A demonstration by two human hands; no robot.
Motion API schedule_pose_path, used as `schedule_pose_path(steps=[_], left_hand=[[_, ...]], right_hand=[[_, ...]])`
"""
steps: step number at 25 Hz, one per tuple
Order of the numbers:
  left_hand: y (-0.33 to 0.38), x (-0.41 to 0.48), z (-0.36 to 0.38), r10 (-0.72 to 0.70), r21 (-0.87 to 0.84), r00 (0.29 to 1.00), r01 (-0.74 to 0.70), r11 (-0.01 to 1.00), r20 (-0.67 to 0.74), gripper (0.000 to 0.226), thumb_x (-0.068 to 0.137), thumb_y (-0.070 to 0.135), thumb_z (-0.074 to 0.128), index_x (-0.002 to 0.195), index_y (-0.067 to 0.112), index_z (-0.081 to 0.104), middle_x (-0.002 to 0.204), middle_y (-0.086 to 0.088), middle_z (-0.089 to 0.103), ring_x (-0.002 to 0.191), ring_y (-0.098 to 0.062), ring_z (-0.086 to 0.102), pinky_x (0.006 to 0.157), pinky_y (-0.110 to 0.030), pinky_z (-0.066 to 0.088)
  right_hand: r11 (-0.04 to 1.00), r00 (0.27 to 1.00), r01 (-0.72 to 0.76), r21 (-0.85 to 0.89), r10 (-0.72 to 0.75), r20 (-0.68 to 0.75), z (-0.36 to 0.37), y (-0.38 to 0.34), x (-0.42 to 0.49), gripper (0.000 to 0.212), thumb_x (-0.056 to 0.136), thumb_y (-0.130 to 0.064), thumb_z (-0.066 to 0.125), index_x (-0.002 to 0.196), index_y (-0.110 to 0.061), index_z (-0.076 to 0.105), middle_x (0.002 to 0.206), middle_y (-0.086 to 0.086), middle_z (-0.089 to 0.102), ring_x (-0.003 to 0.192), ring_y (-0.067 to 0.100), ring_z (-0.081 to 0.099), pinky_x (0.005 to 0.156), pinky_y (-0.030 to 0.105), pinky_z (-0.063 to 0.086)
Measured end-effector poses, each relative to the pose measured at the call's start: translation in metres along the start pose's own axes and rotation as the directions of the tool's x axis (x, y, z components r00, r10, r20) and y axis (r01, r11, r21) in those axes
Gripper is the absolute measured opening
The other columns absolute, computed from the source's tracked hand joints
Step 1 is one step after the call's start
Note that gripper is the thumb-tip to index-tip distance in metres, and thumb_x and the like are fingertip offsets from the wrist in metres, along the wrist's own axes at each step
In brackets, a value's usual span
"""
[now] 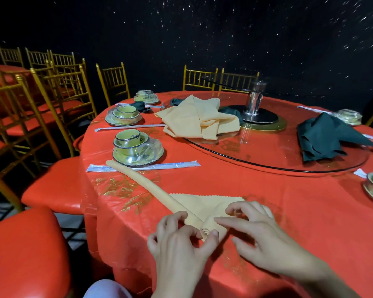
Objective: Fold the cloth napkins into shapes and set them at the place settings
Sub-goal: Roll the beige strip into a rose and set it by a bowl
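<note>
A peach cloth napkin [159, 192] lies on the red tablecloth [256, 190] near the front edge, rolled into a long band that stretches toward the nearest place setting [137, 147]. Its near end is wound into a tight coil [210, 230]. My left hand [177, 244] pinches the coil from the left with thumb and fingers. My right hand [261, 237] presses on the coil and the flat triangular part from the right. A pile of loose peach napkins [198, 117] lies on the glass turntable [278, 160].
A loose dark green napkin [325, 136] lies on the turntable's right side. Wrapped bowl sets [123, 116] and wrapped chopsticks [144, 166] ring the table's left edge. A metal post [255, 102] stands at the centre. Gold chairs with red seats [52, 186] stand left.
</note>
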State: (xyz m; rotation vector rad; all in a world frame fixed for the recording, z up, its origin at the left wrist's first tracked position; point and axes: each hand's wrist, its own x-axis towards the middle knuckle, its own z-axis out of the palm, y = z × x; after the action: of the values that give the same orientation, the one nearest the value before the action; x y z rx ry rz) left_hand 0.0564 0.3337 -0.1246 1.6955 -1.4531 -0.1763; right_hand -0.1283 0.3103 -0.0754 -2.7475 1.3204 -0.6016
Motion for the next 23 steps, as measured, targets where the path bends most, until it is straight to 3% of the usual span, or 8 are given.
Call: schedule_pose_path(steps=[4, 7, 10, 14, 17, 19, 21, 23], left_hand=[[-0.008, 0.005, -0.007, 0.057, 0.071, 0.998, -0.055, 0.996, -0.030, 0.048, 0.064, 0.081, 0.040, 0.067, 0.037, 0.060, 0.107, 0.020, 0.055, 0.112, -0.009, 0.046, 0.079, -0.026, 0.008], [-0.014, 0.006, -0.010, 0.185, 0.023, 0.981, -0.184, 0.983, -0.061, 0.044, 0.062, 0.078, 0.051, 0.080, 0.039, 0.058, 0.105, 0.022, 0.054, 0.107, -0.004, 0.044, 0.078, -0.026, 0.013], [-0.017, 0.008, -0.013, 0.251, 0.026, 0.966, -0.250, 0.968, -0.065, 0.040, 0.058, 0.072, 0.057, 0.081, 0.041, 0.061, 0.099, 0.025, 0.055, 0.101, -0.002, 0.046, 0.079, -0.028, 0.018], [-0.026, 0.016, -0.014, 0.258, 0.011, 0.965, -0.258, 0.966, -0.052, 0.035, 0.058, 0.071, 0.056, 0.076, 0.042, 0.065, 0.100, 0.024, 0.055, 0.101, -0.003, 0.045, 0.080, -0.029, 0.017], [-0.028, 0.021, -0.014, 0.235, 0.001, 0.971, -0.235, 0.972, -0.049, 0.035, 0.058, 0.071, 0.054, 0.072, 0.042, 0.067, 0.100, 0.022, 0.058, 0.101, -0.004, 0.044, 0.076, -0.028, 0.016], [-0.030, 0.022, -0.013, 0.218, 0.003, 0.975, -0.218, 0.976, -0.043, 0.042, 0.056, 0.072, 0.054, 0.080, 0.040, 0.067, 0.103, 0.019, 0.058, 0.103, -0.005, 0.044, 0.077, -0.027, 0.015], [-0.030, 0.022, -0.013, 0.213, 0.008, 0.976, -0.213, 0.977, -0.030, 0.058, 0.052, 0.076, 0.054, 0.097, 0.040, 0.061, 0.108, 0.019, 0.056, 0.106, -0.005, 0.044, 0.078, -0.027, 0.016], [-0.029, 0.021, -0.012, 0.220, 0.025, 0.976, -0.220, 0.975, -0.004, 0.063, 0.049, 0.076, 0.054, 0.101, 0.039, 0.056, 0.110, 0.020, 0.055, 0.106, -0.004, 0.043, 0.080, -0.029, 0.019]], right_hand=[[1.000, 1.000, 0.002, -0.031, -0.002, 0.008, 0.010, -0.003, 0.012, 0.048, 0.076, -0.037, 0.050, 0.124, -0.046, 0.051, 0.114, -0.017, 0.044, 0.106, 0.008, 0.046, 0.088, 0.027, 0.037], [0.997, 1.000, 0.011, -0.072, -0.010, 0.009, 0.011, -0.008, 0.023, 0.044, 0.076, -0.041, 0.051, 0.120, -0.044, 0.055, 0.110, -0.017, 0.046, 0.101, 0.011, 0.050, 0.085, 0.029, 0.036], [0.993, 0.999, 0.038, -0.108, -0.037, 0.003, 0.010, -0.010, 0.031, 0.041, 0.076, -0.041, 0.051, 0.117, -0.042, 0.058, 0.105, -0.017, 0.047, 0.097, 0.009, 0.048, 0.083, 0.028, 0.034], [0.998, 0.999, 0.039, -0.052, -0.039, 0.011, 0.011, -0.015, 0.035, 0.042, 0.078, -0.039, 0.050, 0.119, -0.039, 0.054, 0.101, -0.024, 0.050, 0.098, 0.007, 0.050, 0.086, 0.028, 0.036], [1.000, 0.999, 0.017, -0.004, -0.016, 0.043, 0.010, -0.016, 0.042, 0.031, 0.076, -0.041, 0.049, 0.107, -0.042, 0.053, 0.096, -0.031, 0.048, 0.097, -0.002, 0.041, 0.087, 0.022, 0.025], [1.000, 0.997, 0.022, 0.002, -0.022, 0.069, 0.009, -0.017, 0.053, 0.030, 0.075, -0.044, 0.045, 0.103, -0.041, 0.057, 0.095, -0.028, 0.048, 0.096, -0.004, 0.036, 0.087, 0.017, 0.019], [0.999, 0.995, 0.032, 0.031, -0.034, 0.093, 0.008, -0.018, 0.065, 0.037, 0.073, -0.047, 0.039, 0.103, -0.042, 0.061, 0.095, -0.027, 0.043, 0.096, -0.005, 0.030, 0.091, 0.018, 0.017], [0.998, 0.991, 0.053, 0.043, -0.058, 0.120, 0.010, -0.019, 0.075, 0.045, 0.073, -0.049, 0.032, 0.105, -0.041, 0.063, 0.096, -0.026, 0.040, 0.096, -0.005, 0.027, 0.090, 0.019, 0.017]])
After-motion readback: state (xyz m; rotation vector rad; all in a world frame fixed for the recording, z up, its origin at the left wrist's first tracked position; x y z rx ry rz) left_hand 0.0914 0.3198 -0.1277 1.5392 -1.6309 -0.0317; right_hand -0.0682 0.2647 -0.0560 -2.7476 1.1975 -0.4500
